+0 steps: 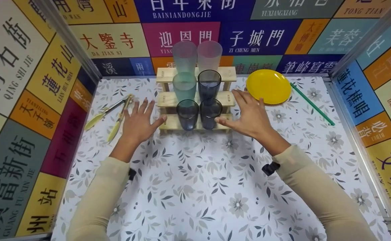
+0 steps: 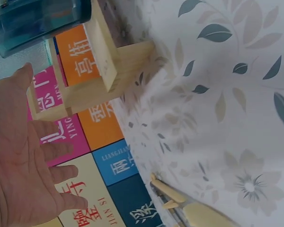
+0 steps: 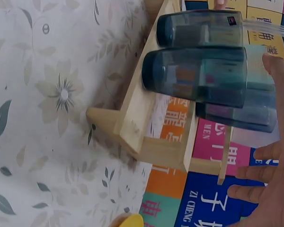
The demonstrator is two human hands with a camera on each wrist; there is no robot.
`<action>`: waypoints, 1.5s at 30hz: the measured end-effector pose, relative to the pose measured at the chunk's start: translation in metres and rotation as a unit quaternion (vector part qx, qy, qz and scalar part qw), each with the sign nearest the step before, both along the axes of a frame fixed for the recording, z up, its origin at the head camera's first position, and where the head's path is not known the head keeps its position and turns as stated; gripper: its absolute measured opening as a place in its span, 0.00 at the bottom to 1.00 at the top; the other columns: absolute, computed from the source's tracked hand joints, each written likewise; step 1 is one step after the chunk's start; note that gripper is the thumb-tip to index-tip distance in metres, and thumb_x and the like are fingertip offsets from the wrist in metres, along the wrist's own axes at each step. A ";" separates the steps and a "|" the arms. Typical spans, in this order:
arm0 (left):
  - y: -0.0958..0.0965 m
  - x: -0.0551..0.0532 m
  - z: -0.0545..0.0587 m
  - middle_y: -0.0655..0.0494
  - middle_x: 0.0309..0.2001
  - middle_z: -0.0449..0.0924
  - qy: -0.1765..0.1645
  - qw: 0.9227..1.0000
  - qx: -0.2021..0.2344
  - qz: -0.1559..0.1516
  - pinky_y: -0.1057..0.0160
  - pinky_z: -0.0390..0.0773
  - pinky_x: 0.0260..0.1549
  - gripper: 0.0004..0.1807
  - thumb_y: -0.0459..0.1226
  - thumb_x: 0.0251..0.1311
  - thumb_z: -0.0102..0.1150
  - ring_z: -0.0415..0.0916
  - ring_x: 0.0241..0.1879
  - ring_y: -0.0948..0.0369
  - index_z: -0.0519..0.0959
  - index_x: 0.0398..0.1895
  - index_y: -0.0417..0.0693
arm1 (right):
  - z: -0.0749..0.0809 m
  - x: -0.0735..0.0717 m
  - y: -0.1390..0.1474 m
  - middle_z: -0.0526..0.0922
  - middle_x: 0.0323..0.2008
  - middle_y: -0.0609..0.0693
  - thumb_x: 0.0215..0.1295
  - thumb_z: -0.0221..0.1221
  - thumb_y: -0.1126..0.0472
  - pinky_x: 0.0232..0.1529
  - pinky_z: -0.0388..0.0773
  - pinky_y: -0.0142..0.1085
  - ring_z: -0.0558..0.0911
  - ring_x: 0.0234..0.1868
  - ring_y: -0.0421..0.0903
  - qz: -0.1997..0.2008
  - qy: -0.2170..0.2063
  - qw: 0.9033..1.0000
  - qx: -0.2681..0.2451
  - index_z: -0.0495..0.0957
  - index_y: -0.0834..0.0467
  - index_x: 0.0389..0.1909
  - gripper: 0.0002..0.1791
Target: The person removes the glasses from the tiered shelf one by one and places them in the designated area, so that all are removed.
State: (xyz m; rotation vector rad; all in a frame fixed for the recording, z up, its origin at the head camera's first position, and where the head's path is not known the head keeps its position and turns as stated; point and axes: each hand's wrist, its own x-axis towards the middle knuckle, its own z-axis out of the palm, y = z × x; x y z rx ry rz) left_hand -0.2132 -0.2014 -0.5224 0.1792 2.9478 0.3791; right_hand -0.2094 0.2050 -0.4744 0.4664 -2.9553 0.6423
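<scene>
On a flowered tablecloth point(image 1: 202, 187), at upper middle of the frame, a wooden rack point(image 1: 166, 99) with cups point(image 1: 185, 87) in pairs on three steps; just left, left hand point(image 1: 139, 124), just right, right hand point(image 1: 253, 115), both with fingers spread apart

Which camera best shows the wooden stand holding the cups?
The head view: all three steps of the wooden stand show, though tumblers partly cover them. Turned sideways, the left wrist view catches just its left end, the right wrist view mainly its right end.
</scene>
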 end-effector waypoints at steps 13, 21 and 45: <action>0.002 -0.002 -0.047 0.38 0.89 0.53 -0.021 0.993 0.112 -0.039 0.26 0.48 0.85 0.46 0.64 0.85 0.44 0.47 0.89 0.34 0.52 0.92 0.46 | -0.021 -0.003 -0.020 0.69 0.83 0.59 0.59 0.73 0.23 0.81 0.68 0.65 0.70 0.83 0.64 0.031 -0.051 0.994 -0.097 0.59 0.51 0.89 0.65; -0.005 -0.007 -0.070 0.34 0.88 0.53 -0.031 0.982 0.177 -0.051 0.31 0.54 0.85 0.44 0.57 0.86 0.49 0.47 0.88 0.32 0.50 0.92 0.46 | -0.026 -0.005 -0.026 0.72 0.82 0.59 0.58 0.76 0.25 0.80 0.70 0.62 0.74 0.80 0.62 0.039 -0.044 0.991 -0.117 0.63 0.56 0.86 0.64; -0.005 -0.009 -0.086 0.35 0.86 0.61 -0.036 0.965 0.255 -0.048 0.37 0.63 0.83 0.45 0.54 0.86 0.52 0.62 0.84 0.37 0.48 0.91 0.40 | -0.043 -0.014 -0.044 0.84 0.69 0.59 0.55 0.81 0.31 0.70 0.79 0.60 0.84 0.67 0.61 0.032 -0.027 0.985 -0.170 0.70 0.55 0.79 0.57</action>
